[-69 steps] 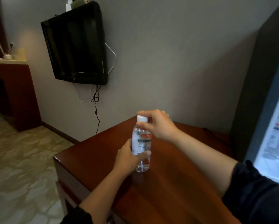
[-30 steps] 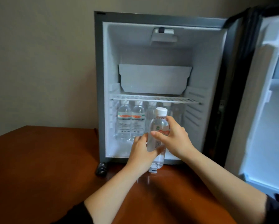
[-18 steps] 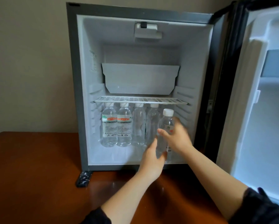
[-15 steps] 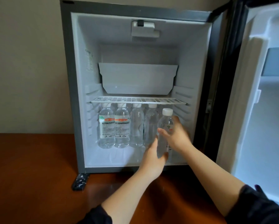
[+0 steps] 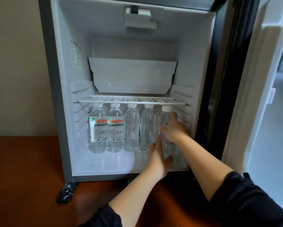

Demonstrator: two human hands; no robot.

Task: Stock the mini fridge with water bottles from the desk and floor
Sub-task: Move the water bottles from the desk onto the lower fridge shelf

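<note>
- Reaches both arms into the open mini fridge (image 5: 54,89), its door (image 5: 268,95) swung wide to the right.
- Grips the water bottle (image 5: 164,118) high up with the right hand (image 5: 172,130), thumb across the front and fingers curled round the far side, just below the white cap.
- Lays the left hand (image 5: 158,155) lower against the same bottle, fingers straight up its left side and thumb out near the base. Hands close together, one above the other.
- Holds that bottle upright at the right end of the lower compartment, just beside a row of four bottles (image 5: 131,130) under the wire shelf (image 5: 132,101).
- Hides the bottle's base behind the left hand, so cannot tell whether it touches the fridge floor.
- Leaves a white tray (image 5: 132,76) above the shelf, the brown desk (image 5: 22,169) beneath, and a small dark block (image 5: 66,192) at the fridge's front left corner.
</note>
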